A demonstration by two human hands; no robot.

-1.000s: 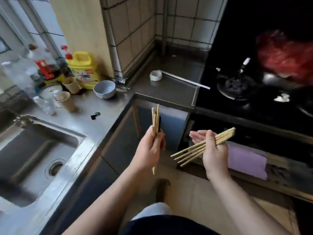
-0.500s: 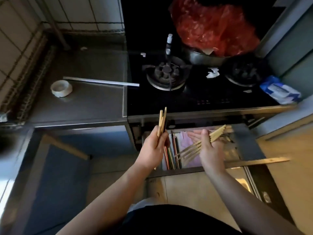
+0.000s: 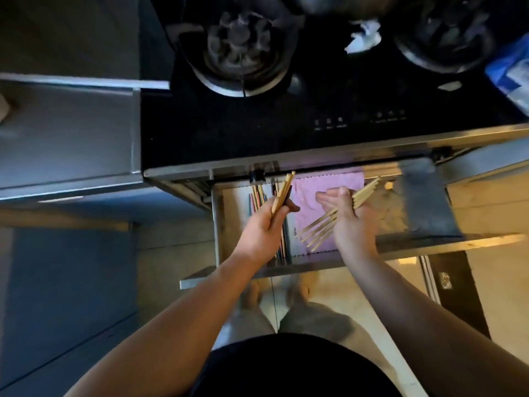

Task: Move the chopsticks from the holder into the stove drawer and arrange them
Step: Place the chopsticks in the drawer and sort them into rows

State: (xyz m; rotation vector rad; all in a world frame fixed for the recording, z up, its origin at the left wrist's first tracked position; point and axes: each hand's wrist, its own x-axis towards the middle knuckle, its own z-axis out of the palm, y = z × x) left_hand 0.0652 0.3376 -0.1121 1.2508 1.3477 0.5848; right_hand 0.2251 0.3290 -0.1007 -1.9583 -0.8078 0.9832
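Chopsticks [image 3: 320,226] held in both hands above drawer [image 3: 429,202].

Dim overall, exposure low. Warm light enters from 3 o'clock: wood surface [image 3: 486,196] and floor [image 3: 406,270] at 4 o'clock glow yellow. Left half cool blue-grey, countertop [image 3: 71,133] flat, low contrast. Black stove top [image 3: 286,124] nearly crushed, control icons barely legible. Soft glare on burner ring [image 3: 237,90] at 12 and on drawer [image 3: 257,272] front edge. Drawer interior shaded; left hand [image 3: 264,229] and right hand [image 3: 347,222] lit from the right, left sides darker. Motion blur on burners, white scrap [image 3: 362,38] and feet. Wide-angle bend at edges, counter lines curve at 9. Compression smear throughout.
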